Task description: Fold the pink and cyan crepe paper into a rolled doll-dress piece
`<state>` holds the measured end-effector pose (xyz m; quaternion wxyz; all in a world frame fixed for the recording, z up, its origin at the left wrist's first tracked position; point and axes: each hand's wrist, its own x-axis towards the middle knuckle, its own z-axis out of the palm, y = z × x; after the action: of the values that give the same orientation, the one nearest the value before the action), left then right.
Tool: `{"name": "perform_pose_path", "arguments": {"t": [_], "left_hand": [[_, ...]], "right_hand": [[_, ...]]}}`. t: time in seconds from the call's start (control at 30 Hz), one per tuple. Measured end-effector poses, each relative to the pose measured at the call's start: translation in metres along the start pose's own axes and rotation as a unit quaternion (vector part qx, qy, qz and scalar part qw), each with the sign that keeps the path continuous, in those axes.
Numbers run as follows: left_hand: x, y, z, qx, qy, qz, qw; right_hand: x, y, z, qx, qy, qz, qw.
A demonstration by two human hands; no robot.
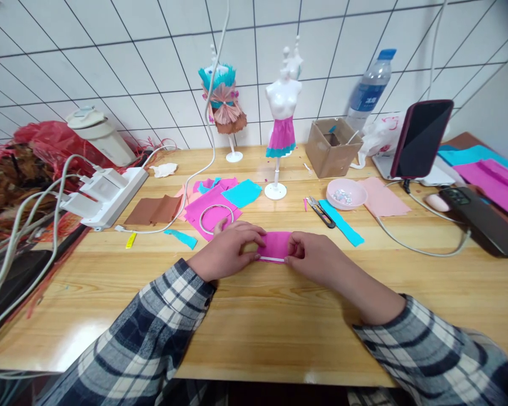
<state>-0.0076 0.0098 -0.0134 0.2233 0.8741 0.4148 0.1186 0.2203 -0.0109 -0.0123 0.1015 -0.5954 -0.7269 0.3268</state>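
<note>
At the middle of the worktop (pixel 271 327): magenta piece (pixel 275 242), white strip (pixel 272 259) along its near edge
Left hand (pixel 231 247): pinches the piece's left end
Right hand (pixel 313 254): pinches its right end
Beyond: white dress form (pixel 283 97)
</note>
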Motion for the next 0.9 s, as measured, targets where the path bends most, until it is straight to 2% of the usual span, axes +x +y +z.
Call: {"name": "perform_pose_path", "arguments": {"t": [0.23,0.37,0.43,0.5,0.6,0.7,0.9], "left_hand": [[-0.001,0.004,-0.003,0.034,-0.002,-0.011,0.999],[-0.003,0.025,-0.005,0.1,0.03,0.007,0.995],[-0.007,0.041,0.002,0.136,0.036,0.037,0.989],[-0.015,0.056,0.015,0.169,0.013,0.062,0.984],[-0.028,0.069,0.038,0.212,-0.028,0.025,0.977],[-0.035,0.07,0.049,0.229,-0.058,0.001,0.972],[-0.034,0.068,0.048,0.233,-0.06,0.001,0.971]], "right_hand": [[0.001,-0.002,0.0,-0.006,0.007,-0.002,1.0],[0.003,0.0,0.002,-0.013,0.012,-0.006,1.0],[0.003,0.001,0.003,-0.009,0.012,-0.01,1.0],[0.004,0.002,0.004,-0.005,0.009,-0.011,1.0],[0.005,0.001,0.003,-0.005,0.016,-0.006,1.0],[0.004,0.0,-0.001,0.016,0.015,0.007,1.0],[-0.002,0.002,-0.015,0.094,-0.03,0.047,0.994]]}}
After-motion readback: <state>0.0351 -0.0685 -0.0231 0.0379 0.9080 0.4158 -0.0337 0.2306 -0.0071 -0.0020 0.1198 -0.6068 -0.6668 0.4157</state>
